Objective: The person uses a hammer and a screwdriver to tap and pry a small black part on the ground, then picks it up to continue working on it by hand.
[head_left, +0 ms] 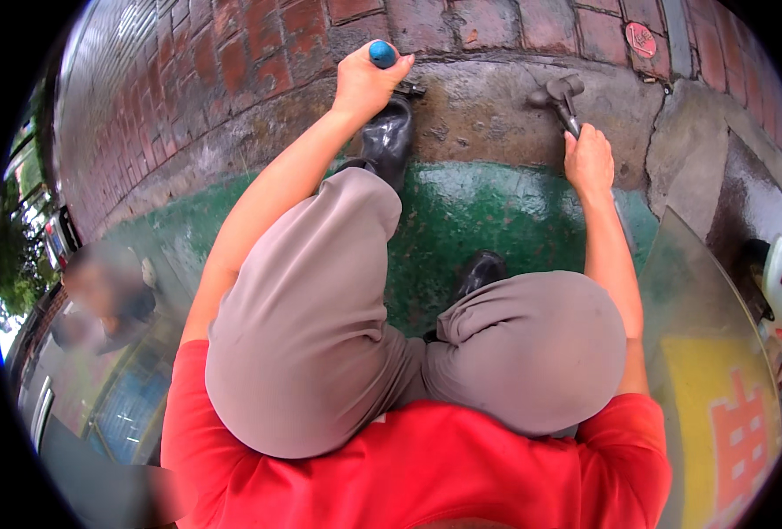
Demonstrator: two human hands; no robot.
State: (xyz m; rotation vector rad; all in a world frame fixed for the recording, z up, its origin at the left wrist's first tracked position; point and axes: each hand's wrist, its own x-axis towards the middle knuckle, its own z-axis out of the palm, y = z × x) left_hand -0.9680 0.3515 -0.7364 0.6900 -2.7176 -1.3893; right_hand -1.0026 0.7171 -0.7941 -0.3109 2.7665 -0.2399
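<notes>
My left hand [364, 81] is closed around a tool held upright, whose round blue handle end [382, 55] shows above my fist. A dark metal piece [413, 89] pokes out below that hand, just past the toe of my black boot [386, 137]; whether it belongs to the same tool I cannot tell. On the right, my right hand [591, 161] grips the dark handle of a hammer [560, 91]. Its metal head lies over the wet concrete strip, apart from the left-hand tool. My knees, in grey-brown trousers, are spread between my arms.
Wet red brick paving [461, 26] runs beyond the concrete strip [479, 115], with a round red marker [640, 40] set in it. Green-painted ground [461, 207] lies around my boots. A clear panel with a yellow-and-red sign [717, 423] stands right. A blurred person [104, 295] is at left.
</notes>
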